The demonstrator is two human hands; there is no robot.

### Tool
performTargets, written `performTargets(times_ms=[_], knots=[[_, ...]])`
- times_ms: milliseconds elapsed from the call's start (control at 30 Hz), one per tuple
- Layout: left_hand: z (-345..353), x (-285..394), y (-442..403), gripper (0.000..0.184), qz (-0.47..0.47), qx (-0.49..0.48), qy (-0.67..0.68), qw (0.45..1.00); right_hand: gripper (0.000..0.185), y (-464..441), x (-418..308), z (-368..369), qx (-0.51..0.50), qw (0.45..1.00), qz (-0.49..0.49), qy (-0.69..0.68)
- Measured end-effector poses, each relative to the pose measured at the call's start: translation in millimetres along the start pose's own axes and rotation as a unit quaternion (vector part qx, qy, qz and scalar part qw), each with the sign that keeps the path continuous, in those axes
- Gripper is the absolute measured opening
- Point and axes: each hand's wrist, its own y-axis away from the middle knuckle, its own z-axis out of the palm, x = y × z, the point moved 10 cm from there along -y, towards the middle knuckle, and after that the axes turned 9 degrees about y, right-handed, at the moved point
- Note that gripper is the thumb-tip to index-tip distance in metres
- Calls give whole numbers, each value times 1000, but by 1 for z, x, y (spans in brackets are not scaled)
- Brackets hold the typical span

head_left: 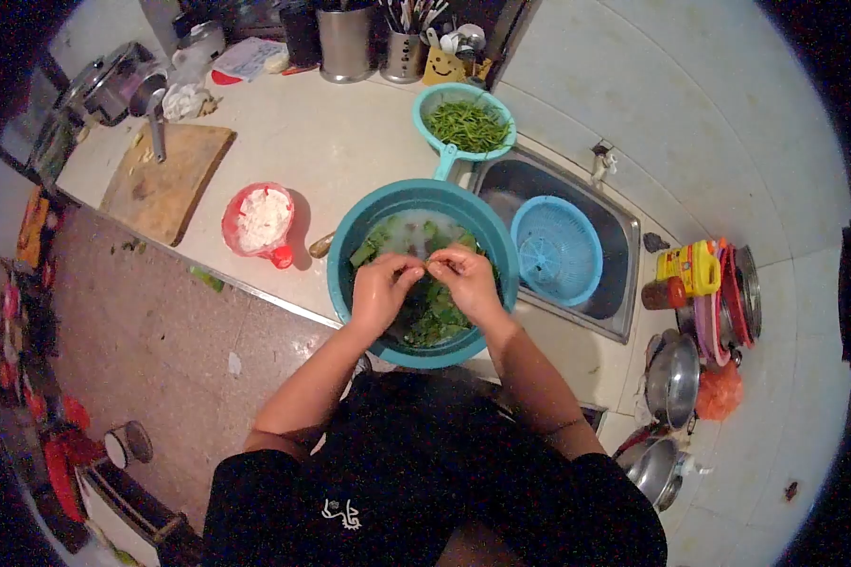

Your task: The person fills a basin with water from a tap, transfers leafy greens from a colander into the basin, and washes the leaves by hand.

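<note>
A teal basin on the counter holds water and green leafy vegetables. Over the middle of the basin, my left hand and my right hand meet at the fingertips. Both hands are pinched together, and whatever lies between the fingers is too small to make out. Left of the basin stands a red bowl of white powder, with a spoon handle close to the basin's rim. A light-blue colander of green beans sits behind the basin.
The sink on the right contains a blue basket. A wooden board with a ladle lies at the left. Metal containers line the back. Pans and a yellow package are along the right wall.
</note>
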Motion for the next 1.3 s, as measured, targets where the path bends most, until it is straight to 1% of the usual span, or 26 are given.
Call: performTargets(times_ms=[67, 133, 233, 300, 333, 400, 467, 500, 533, 600, 633, 667, 700, 733, 767, 867, 933, 1000, 1033, 1067, 1133, 1167, 1200, 1233, 1267, 1300], knots=[[2, -7, 3, 14, -24, 7, 16, 1000, 11, 9, -38, -4, 33, 972, -119, 199], [2, -11, 4, 15, -48, 13, 31, 998, 11, 14, -44, -4, 41, 965, -140, 216], [7, -17, 3, 16, -79, -17, 41, 996, 12, 18, -33, -11, 68, 981, -91, 160], [21, -14, 2, 18, -68, -86, 26, 994, 13, 20, -11, -11, 16, 995, -33, 96], [20, -13, 1, 18, -70, -87, 25, 993, 13, 22, -5, -16, 17, 995, -31, 95], [27, -11, 3, 20, -82, -130, 6, 988, 14, 32, 12, -34, 40, 999, -13, 23], [19, -17, -1, 25, -84, -108, -27, 990, 15, 54, 12, -67, 82, 995, 47, -15], [14, -17, -4, 26, -68, -97, -9, 993, 15, 67, 18, -81, 89, 994, 63, -18], [9, -15, -7, 27, -52, -86, 10, 995, 14, 78, 27, -89, 64, 993, 90, -37], [3, -29, -8, 26, -84, -93, -2, 992, 14, 105, 44, -101, 46, 989, 125, -58], [0, -28, -8, 26, -85, -95, -5, 992, 14, 127, 61, -96, 5, 982, 188, -30], [-2, -38, -5, 25, -131, -90, 16, 987, 15, 150, 77, -92, -37, 968, 247, -4], [-4, -34, -4, 24, -126, -95, 18, 987, 17, 171, 100, -90, -63, 966, 245, 57], [-7, -31, -3, 24, -121, -99, 20, 988, 17, 193, 125, -89, -58, 965, 250, 53], [-7, -34, -1, 24, -123, -107, 20, 986, 17, 218, 151, -89, -65, 956, 258, 124], [-10, -41, 4, 24, -124, -123, 39, 984, 17, 277, 200, -81, -68, 929, 278, 236], [-13, -38, 7, 24, -121, -138, -8, 983, 19, 301, 242, -72, -58, 917, 301, 257], [-13, -38, 11, 23, -123, -158, -12, 980, 25, 312, 294, -62, -26, 925, 333, 182], [-14, -40, 12, 24, -122, -165, -31, 978, 29, 311, 326, -56, 2, 931, 351, 98], [-14, -42, 14, 24, -122, -172, -49, 976, 33, 310, 355, -49, 36, 925, 375, -45], [-14, -50, 18, 24, -132, -180, -10, 975, 41, 305, 388, -30, 89, 866, 404, -281], [-15, -50, 18, 24, -132, -184, -12, 974, 41, 311, 392, -22, 97, 863, 405, -285], [-17, -49, 15, 24, -130, -185, -14, 974, 40, 292, 375, -30, 43, 960, 277, 23], [-20, -48, 13, 24, -111, -182, -7, 977, 40, 276, 347, -22, 2, 964, 199, 177], [-23, -50, 11, 24, -108, -183, -8, 977, 39, 264, 317, -13, -13, 936, 115, 331], [-23, -46, 10, 25, -81, -193, -33, 977, 39, 266, 288, -6, -50, 942, 283, 171]])
